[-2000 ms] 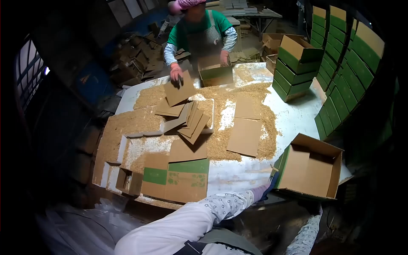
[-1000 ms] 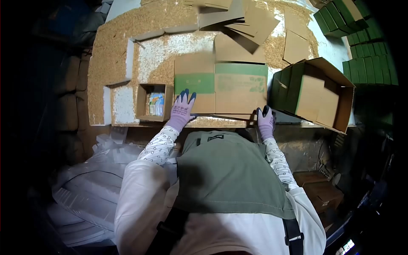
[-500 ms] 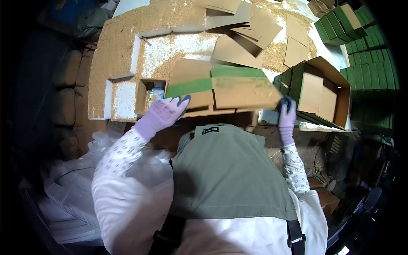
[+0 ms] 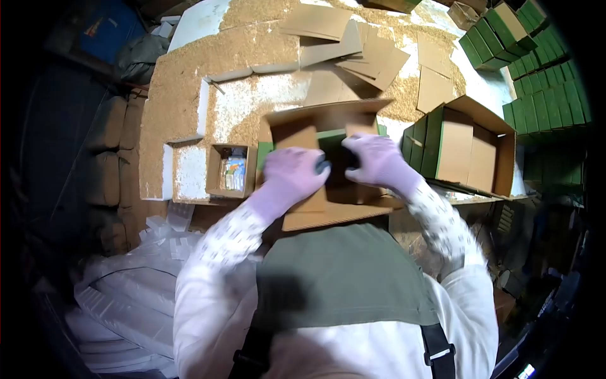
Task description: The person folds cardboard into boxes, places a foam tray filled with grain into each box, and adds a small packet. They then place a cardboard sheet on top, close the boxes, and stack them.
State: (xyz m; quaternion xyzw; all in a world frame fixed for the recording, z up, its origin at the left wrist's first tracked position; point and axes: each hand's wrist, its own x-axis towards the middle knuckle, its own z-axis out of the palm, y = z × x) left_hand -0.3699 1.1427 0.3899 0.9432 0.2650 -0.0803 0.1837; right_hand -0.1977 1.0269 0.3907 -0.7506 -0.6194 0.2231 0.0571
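An open cardboard box (image 4: 334,218) with a green band stands at the near edge of the table, in front of my chest. Its flaps are raised and its inside is dark. My left hand (image 4: 295,172), in a lilac glove with dark fingertips, is closed on the left flap at its inner edge. On the other side, my right hand (image 4: 377,159), gloved alike, grips the right flap. The fingers of both are partly hidden or blurred. A small open box (image 4: 214,184) with colourful packets (image 4: 236,170) inside sits left of my left hand.
Flat cardboard sheets (image 4: 319,22) lie on the grain-covered table (image 4: 167,95). A larger open carton (image 4: 512,155) holding green-sided boxes stands at right, with stacked green boxes (image 4: 546,101) behind it. Plastic-wrapped material (image 4: 126,303) is at lower left.
The cardboard box, flat half a second ago, is now opened up with flaps standing. Both hands have moved inward from its ends to its flaps.
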